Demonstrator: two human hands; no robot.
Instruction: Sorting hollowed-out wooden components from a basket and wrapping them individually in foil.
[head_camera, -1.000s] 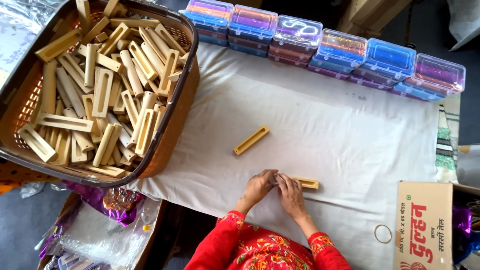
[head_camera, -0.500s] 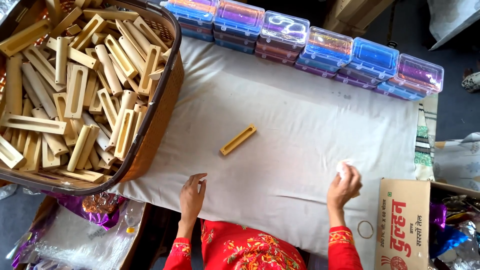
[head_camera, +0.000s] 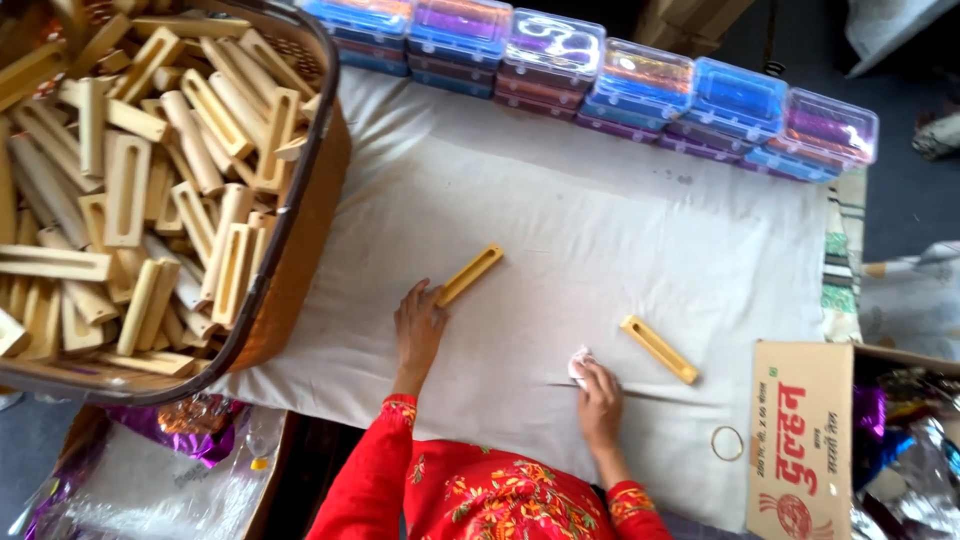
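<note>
Left hand (head_camera: 418, 325) flat on white cloth (head_camera: 600, 240), fingers spread and loose, tips touching lower end of a yellow slotted wooden piece (head_camera: 470, 274); nothing gripped yet, prob. placed there to draw it in.
Right hand (head_camera: 598, 392) curled round a small white wad (head_camera: 579, 362), likely rag or tissue, pinched at fingertips and pressed to cloth.
Head view only, looking straight down:
- Piece at left hand: long axis diagonal, upper end toward far right, slot face up.
- Second yellow slotted piece (head_camera: 658, 348) just beside right hand, not touched; long axis on the opposite diagonal, near end toward box side. Lying free, prob. set apart from the stock.
- Big woven basket (head_camera: 300, 260) at left, heaped w/ same pale pieces, within left arm's reach.
- Row of clear plastic cases (head_camera: 590, 75) along far edge of cloth, blue and purple contents.
- Cardboard box (head_camera: 800, 430) at right, rubber band (head_camera: 727, 442) beside it.
</note>
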